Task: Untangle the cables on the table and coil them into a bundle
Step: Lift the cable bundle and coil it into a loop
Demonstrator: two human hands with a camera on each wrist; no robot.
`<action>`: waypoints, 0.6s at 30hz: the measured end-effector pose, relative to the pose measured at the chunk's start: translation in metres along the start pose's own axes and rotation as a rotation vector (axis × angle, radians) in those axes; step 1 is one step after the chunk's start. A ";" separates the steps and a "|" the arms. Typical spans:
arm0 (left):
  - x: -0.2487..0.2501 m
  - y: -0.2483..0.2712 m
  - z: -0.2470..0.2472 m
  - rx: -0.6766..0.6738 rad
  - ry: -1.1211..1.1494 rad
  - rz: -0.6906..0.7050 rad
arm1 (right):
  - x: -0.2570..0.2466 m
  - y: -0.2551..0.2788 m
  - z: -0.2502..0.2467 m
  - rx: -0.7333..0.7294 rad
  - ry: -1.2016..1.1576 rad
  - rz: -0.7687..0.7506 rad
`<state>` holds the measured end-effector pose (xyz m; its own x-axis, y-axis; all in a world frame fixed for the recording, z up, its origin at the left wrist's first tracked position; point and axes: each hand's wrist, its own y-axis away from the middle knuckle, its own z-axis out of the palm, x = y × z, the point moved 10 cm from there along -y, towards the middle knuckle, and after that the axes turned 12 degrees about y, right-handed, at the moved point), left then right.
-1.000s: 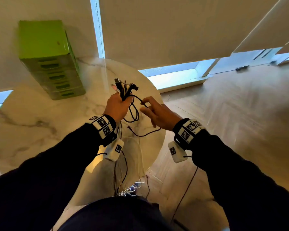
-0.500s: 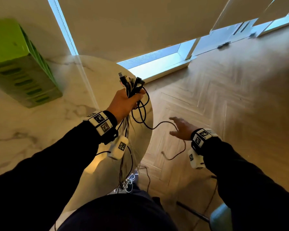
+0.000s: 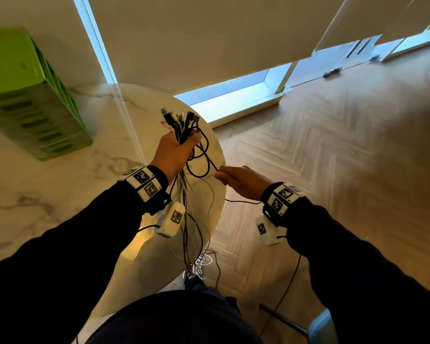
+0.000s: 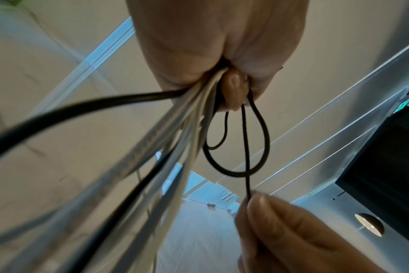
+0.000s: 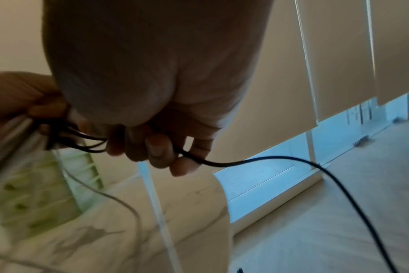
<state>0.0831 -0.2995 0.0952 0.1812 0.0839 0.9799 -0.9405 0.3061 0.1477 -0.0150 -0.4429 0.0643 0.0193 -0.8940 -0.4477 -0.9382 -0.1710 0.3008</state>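
Observation:
My left hand [image 3: 178, 150] is raised over the right edge of the round marble table [image 3: 60, 170]. It grips a bundle of black and white cables [image 3: 188, 219] just below their plugs [image 3: 180, 119], which stick up out of the fist. The rest of the bundle hangs past the table edge to the floor. One thin black cable [image 3: 201, 157] loops out of the fist to my right hand [image 3: 221, 173], which pinches it close beside the left hand. In the left wrist view the black loop [image 4: 245, 144] hangs from the fist to the right hand's fingertips [image 4: 259, 205]. The right wrist view shows the black cable [image 5: 280, 158] trailing off to the right.
A green box [image 3: 32, 103] stands on the table at the far left. Wooden floor [image 3: 333, 157] lies to the right, with a low window [image 3: 233, 95] behind the table. A pale seat with a dark leg [image 3: 320, 326] is at the bottom right.
My right hand has come back from out over the floor to beside the left hand and now pinches the black cable. The left hand keeps gripping the bundle.

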 end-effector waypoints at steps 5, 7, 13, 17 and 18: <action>0.004 0.000 -0.003 0.004 0.058 -0.016 | 0.102 0.029 0.039 -0.376 0.119 0.475; 0.005 0.001 -0.001 -0.024 0.080 -0.016 | 0.120 0.038 0.050 -0.493 0.339 0.531; 0.003 0.006 0.006 -0.059 0.157 -0.048 | 0.011 0.001 0.042 -0.285 0.013 0.047; 0.003 0.006 -0.002 -0.050 0.148 -0.041 | -0.036 -0.021 0.038 -0.160 -0.051 -0.073; 0.004 0.006 -0.005 -0.045 0.144 -0.035 | -0.038 -0.025 0.033 -0.115 -0.077 -0.053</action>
<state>0.0798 -0.2931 0.0991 0.2562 0.2065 0.9443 -0.9197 0.3528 0.1724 -0.0036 -0.3907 0.0459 0.0374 -0.8489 -0.5272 -0.8909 -0.2673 0.3673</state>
